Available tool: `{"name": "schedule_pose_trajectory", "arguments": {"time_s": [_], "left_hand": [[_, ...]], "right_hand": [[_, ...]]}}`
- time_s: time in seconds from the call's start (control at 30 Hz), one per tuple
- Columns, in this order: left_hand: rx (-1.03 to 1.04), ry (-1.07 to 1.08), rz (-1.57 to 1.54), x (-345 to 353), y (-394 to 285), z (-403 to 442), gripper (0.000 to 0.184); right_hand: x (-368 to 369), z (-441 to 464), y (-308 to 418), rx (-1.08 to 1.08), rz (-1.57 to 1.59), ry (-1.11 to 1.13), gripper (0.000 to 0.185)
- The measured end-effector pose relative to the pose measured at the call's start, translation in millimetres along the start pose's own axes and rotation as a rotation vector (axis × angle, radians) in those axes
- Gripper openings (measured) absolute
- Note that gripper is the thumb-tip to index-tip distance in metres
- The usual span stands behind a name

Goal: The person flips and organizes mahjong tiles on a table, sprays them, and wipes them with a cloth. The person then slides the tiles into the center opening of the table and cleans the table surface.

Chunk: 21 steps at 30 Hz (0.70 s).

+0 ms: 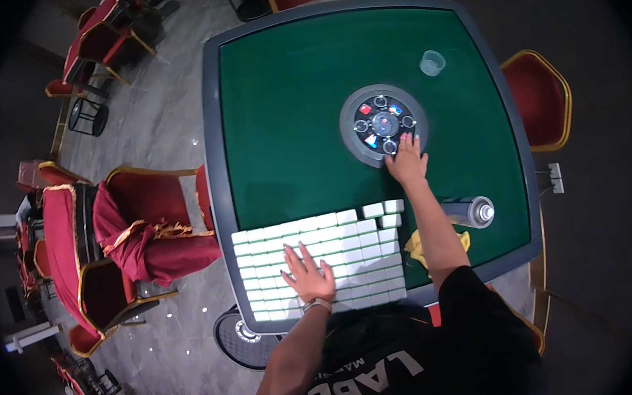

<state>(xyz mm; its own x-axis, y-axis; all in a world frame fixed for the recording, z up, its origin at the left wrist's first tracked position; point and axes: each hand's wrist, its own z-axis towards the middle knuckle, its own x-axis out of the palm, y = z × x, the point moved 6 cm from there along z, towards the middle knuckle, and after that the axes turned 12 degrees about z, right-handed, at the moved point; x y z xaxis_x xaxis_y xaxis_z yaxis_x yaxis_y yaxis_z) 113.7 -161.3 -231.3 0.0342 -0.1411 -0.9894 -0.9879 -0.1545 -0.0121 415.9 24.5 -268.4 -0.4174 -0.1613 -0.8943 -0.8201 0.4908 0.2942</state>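
Observation:
My left hand (309, 274) lies with its fingers spread on a block of white mahjong tiles (362, 257), set in rows with green edges showing between them. A few tiles at the block's upper right corner stand slightly apart from the rest. Farther out, my right hand (408, 162) reaches to the round control panel (350, 126) in the middle of the green table, fingers stretched over its lower right rim. Whether a fingertip presses a button there I cannot tell. Neither hand holds anything.
Right of the tiles are a spray can (471, 210) lying on its side and a yellow cloth (420, 246), partly behind my right forearm. A clear cup (432, 63) stands at the far right of the mahjong table (289, 69). Red chairs (535, 100) stand around it.

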Motion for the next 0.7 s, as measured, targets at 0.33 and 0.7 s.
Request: {"name": "schedule_pose_trajectory", "arguments": {"time_s": [0.33, 0.7], "left_hand": [[0.044, -0.097, 0.015, -4.6, -4.8, -3.2, 0.065], [0.038, -0.128, 0.005, -2.5, -5.4, -6.1, 0.06]], "right_hand": [[-27.4, -6.9, 8.9, 0.001, 0.251, 0.101, 0.081], [-74.3, -212.3, -62.9, -0.642, 0.568, -0.526, 0.032]]}}
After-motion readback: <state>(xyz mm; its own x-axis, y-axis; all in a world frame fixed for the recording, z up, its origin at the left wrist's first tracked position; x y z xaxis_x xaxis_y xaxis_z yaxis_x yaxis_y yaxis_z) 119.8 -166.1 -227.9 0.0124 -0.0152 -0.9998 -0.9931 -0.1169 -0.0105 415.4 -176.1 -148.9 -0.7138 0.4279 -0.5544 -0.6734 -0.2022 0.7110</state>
